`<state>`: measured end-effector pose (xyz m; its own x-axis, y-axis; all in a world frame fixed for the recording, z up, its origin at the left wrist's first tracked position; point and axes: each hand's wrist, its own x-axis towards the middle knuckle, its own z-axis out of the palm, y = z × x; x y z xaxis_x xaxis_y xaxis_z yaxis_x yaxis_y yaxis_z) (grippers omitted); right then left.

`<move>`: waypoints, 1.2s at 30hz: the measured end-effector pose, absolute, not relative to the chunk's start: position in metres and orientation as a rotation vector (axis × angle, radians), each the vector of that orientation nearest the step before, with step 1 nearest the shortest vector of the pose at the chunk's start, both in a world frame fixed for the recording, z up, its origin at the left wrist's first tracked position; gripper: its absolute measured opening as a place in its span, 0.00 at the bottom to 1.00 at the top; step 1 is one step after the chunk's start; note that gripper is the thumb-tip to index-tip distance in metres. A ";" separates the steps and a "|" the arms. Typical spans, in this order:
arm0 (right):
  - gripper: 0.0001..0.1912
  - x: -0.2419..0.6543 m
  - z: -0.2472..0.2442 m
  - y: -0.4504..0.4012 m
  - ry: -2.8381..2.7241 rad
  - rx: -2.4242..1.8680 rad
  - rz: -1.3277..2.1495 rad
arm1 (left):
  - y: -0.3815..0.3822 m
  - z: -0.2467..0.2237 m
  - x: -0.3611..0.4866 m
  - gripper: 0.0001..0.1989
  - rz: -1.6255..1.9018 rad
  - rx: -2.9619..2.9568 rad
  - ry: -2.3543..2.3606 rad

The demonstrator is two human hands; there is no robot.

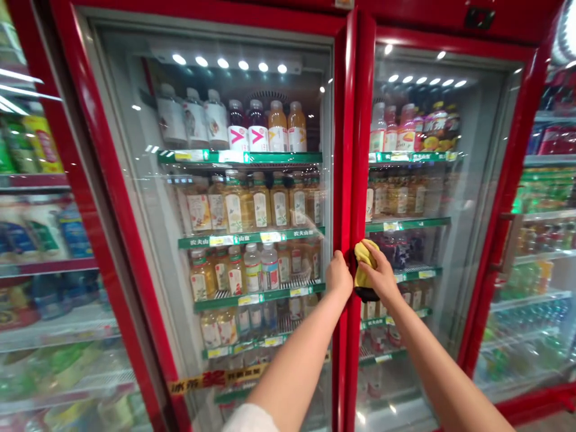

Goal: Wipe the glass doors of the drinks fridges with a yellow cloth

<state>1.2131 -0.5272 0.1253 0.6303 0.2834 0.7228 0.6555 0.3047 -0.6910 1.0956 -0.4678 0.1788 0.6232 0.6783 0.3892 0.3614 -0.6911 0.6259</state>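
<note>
My left hand (338,277) is curled against the red frame of the left glass cooler door (342,180), at about mid-height, with its fingers hidden behind the frame edge. My right hand (380,273) presses a crumpled yellow cloth (365,263) onto the neighbouring red frame of the right glass door (366,150). A black object (365,294) shows just below the cloth, partly hidden, and I cannot tell what it is. Both hands are close together at the central join of the doors.
Behind the glass, green-edged shelves (243,239) hold several rows of bottled drinks. More drink coolers (54,180) stand to the left and right. A red-and-yellow strip label (211,379) crosses the lower left door. A white sleeve (249,419) shows at the bottom.
</note>
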 end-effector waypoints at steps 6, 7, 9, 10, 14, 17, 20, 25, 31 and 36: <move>0.31 1.210 0.125 -0.512 -0.803 -1.341 -0.365 | -0.500 0.178 1.072 0.11 0.846 2.336 0.861; 0.30 1.209 0.127 -0.513 -0.791 -1.351 -0.343 | -0.509 0.177 1.065 0.11 0.844 2.342 0.865; 0.29 1.201 0.133 -0.521 -0.790 -1.345 -0.291 | -0.528 0.175 1.047 0.11 0.844 2.353 0.871; 0.29 1.196 0.136 -0.528 -0.797 -1.311 -0.262 | -0.538 0.174 1.037 0.10 0.848 2.353 0.873; 0.32 1.160 0.152 -0.569 -0.831 -1.021 0.114 | -0.583 0.174 0.991 0.11 0.865 2.304 0.914; 0.40 1.127 0.161 -0.605 -0.800 -0.909 0.531 | -0.619 0.177 0.956 0.12 0.872 2.232 1.003; 0.41 1.099 0.167 -0.634 -0.832 -0.880 0.758 | -0.652 0.184 0.922 0.18 0.943 2.172 1.088; 0.38 1.065 0.171 -0.653 -0.978 -0.796 1.033 | -0.696 0.209 0.873 0.36 1.350 2.236 1.183; 0.38 1.030 0.157 -0.642 -1.238 -0.755 1.195 | -0.729 0.249 0.852 0.51 1.775 2.613 1.566; 0.34 0.973 0.146 -0.639 -1.381 -0.568 1.152 | -0.724 0.268 0.859 0.57 1.958 2.434 2.190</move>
<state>0.9725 -0.6388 0.1464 -0.1911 0.8694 0.4556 -0.2918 0.3928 -0.8721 0.8593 -0.7244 0.2681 -0.0563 0.3322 0.9415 0.9726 -0.1948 0.1269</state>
